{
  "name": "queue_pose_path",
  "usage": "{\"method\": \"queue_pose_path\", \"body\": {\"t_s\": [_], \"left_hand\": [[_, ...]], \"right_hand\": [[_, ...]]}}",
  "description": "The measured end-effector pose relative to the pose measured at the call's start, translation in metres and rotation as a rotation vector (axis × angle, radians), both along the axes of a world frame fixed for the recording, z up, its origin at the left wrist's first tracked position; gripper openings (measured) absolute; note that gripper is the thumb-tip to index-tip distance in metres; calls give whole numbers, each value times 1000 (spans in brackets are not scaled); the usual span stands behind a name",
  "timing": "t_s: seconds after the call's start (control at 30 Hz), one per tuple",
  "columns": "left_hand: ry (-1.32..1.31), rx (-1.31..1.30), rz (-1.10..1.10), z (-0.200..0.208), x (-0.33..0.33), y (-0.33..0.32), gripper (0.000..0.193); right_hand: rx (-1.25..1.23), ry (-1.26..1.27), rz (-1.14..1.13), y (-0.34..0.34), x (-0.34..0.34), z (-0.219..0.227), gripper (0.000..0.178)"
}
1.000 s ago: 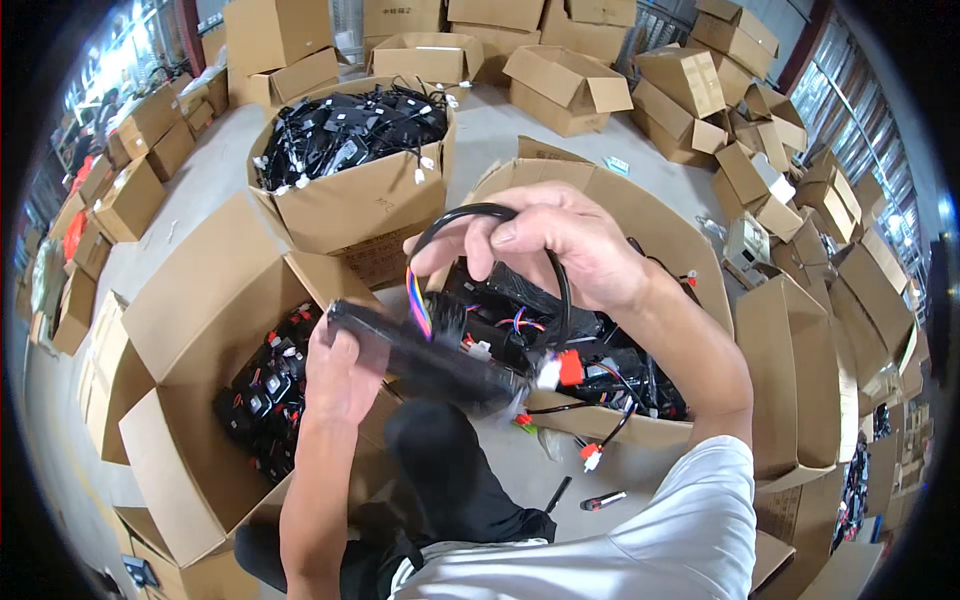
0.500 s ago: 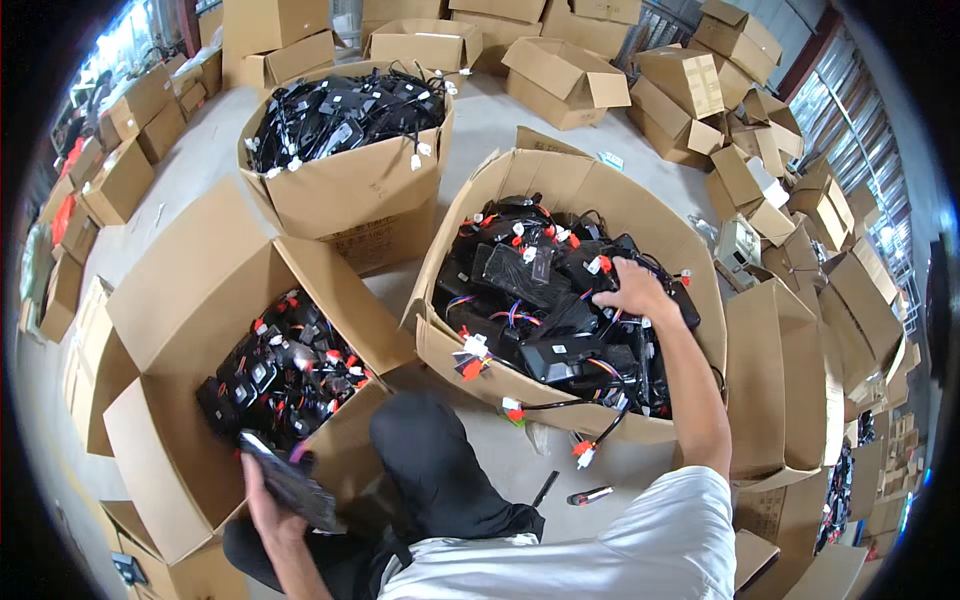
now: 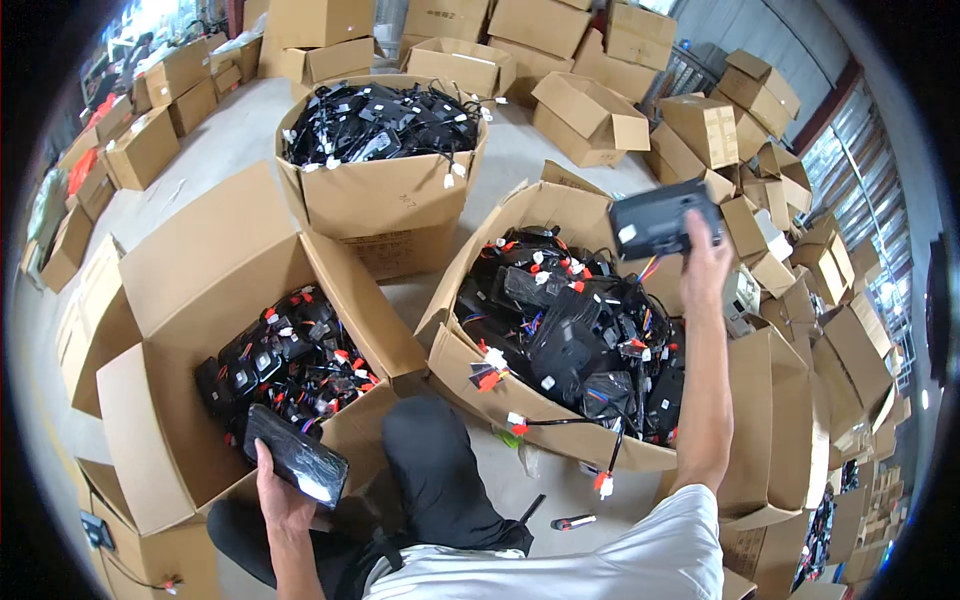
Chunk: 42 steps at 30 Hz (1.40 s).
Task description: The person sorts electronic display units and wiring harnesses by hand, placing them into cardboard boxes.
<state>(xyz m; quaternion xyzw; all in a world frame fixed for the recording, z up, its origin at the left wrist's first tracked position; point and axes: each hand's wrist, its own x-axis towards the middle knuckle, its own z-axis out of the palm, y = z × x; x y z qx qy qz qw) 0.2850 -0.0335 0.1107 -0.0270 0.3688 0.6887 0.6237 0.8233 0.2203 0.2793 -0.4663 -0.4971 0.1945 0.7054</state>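
Black electronic modules with trailing wires are what I am handling, one in each hand. My right hand (image 3: 708, 262) is raised over the big cardboard box (image 3: 470, 355) in front of me and is wrapped around the edge of a flat black module (image 3: 657, 218), fingers along its far side and thumb under it. A bundle of coloured wires hangs from its lower edge toward the heap of similar units (image 3: 575, 335) in that box. My left hand (image 3: 277, 492) is low beside my knee, closed on a second module wrapped in glossy film (image 3: 296, 456), at the near rim of the left cardboard box (image 3: 180, 300), which holds more of them.

I judge these to be rigid plastic housings, light enough for one hand, and not soft anywhere except the leads. The film on the left one looks slick, so a pinch across the short sides seems safer than a flat palm. The wires and their red and white connectors (image 3: 488, 368) could snag on neighbours in the heap, so I would grip the casing, never the cable. A third full box (image 3: 380, 195) stands farther off.
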Motion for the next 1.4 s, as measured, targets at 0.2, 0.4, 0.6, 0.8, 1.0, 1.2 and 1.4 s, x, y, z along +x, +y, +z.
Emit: {"method": "queue_pose_path", "body": {"t_s": [0.2,0.4,0.6,0.8,1.0,1.2,1.4], "left_hand": [[71,73,-47,15,-8,-1,43],[116,144,94,18,-16,-5,42],[264,78,-55,48,4,15,44],[536,311,-141,41,14,12,54],[565,384,-177,62,-2,-13,71],[577,407,-214,54,-18,-15,77],[430,312,-357,49,-33,-22,74]], "right_hand": [[630,60,-76,-5,-78,126,37],[535,185,65,13,-121,167,41],[-284,-482,527,-62,-242,80,56],[-591,-204,1250,-115,-367,-38,48],[-608,-77,1207,-128,-395,-60,47],[-528,3,1116,-139,-412,-75,44],[-123,-488,958,-126,-421,-101,49]]}}
